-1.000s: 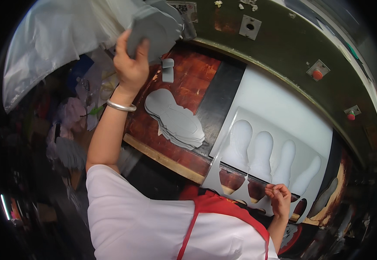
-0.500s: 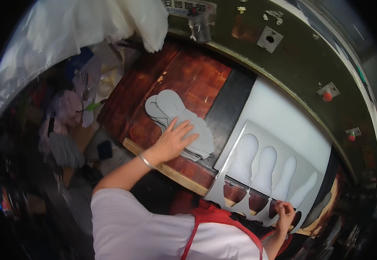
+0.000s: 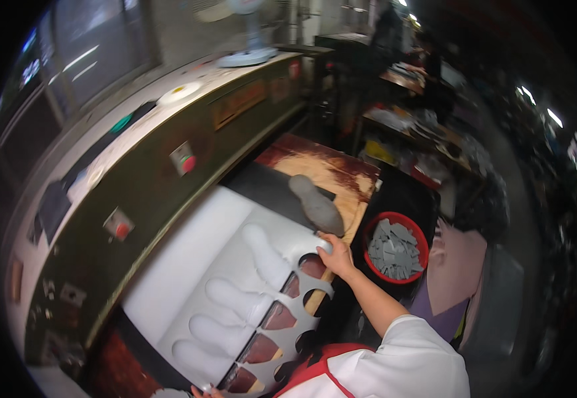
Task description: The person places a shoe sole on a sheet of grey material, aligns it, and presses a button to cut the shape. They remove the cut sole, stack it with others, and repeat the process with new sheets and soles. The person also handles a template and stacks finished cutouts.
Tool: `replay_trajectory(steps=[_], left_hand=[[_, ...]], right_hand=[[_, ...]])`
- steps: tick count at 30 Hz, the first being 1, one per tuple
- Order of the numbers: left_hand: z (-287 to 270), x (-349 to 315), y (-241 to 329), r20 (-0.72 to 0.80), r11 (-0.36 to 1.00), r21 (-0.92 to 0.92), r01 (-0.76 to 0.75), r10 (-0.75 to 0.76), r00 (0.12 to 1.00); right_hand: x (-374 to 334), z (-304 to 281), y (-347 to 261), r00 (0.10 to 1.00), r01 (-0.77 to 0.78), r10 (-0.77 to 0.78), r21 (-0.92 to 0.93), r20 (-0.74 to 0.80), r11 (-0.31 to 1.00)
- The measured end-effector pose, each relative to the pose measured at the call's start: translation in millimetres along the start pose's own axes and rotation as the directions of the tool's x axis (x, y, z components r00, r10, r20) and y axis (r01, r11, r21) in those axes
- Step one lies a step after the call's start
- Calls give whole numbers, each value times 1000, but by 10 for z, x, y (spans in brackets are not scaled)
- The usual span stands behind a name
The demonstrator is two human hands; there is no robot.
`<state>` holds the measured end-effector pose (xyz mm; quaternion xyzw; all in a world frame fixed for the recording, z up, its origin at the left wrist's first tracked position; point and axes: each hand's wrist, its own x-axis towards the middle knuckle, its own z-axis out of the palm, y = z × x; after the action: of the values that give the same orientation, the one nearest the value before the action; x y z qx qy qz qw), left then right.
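Observation:
A thin grey sheet (image 3: 181, 325) with a row of several sole-shaped cut-outs lies partly on a white cutting board (image 3: 189, 229), its near edge overhanging toward me. My right hand (image 3: 336, 256) is closed on the sheet's right end, thumb and fingers at its edge. At the lower frame edge my left hand (image 3: 207, 393) shows only by its fingertips, closed at the sheet's left corner; the rest is out of view. Beside it, a bit of a grey cut piece (image 3: 169, 393) shows. A darker grey sole-shaped piece (image 3: 316, 204) lies beyond my right hand.
The green machine beam (image 3: 149, 199) with red buttons (image 3: 189, 163) runs along the far side. A red basin (image 3: 426, 255) of grey scraps stands right of the table. A fan (image 3: 252, 56) stands on the beam's top. Another person (image 3: 434, 73) is in the far background.
The view has swung to the right. My left hand has left the pile of grey sole pieces and is now at the sheet's left corner. My right hand has moved to its right end.

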<state>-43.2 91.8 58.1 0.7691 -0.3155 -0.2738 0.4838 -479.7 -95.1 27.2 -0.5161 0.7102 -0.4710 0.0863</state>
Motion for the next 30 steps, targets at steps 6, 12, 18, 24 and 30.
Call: replay_trajectory(steps=[6,12,18,24,30], left_hand=[[220,211,687,279,997,59,-47,29,960],[942,-135,1358,572,981,-101,-163,192,797],[2096,-473,1780,860,853,-301,-426,436,265],[2672,-1754,1677,845,728,-534,-430,457,-277],[2789,-3290,1487,437,533,-828,-174,420,-795]], right_hand=[[-295,-950,-2,846,-303,190,157,498,940],[-1152,-2123,103,936,-309,230,309,266,900],[-2573,-2426,16,682,-527,652,396,-331,752],[-3882,-2751,-342,154,-561,715,535,-682,631],[-5497,-2791,-529,-236,-624,588,584,-774,519]])
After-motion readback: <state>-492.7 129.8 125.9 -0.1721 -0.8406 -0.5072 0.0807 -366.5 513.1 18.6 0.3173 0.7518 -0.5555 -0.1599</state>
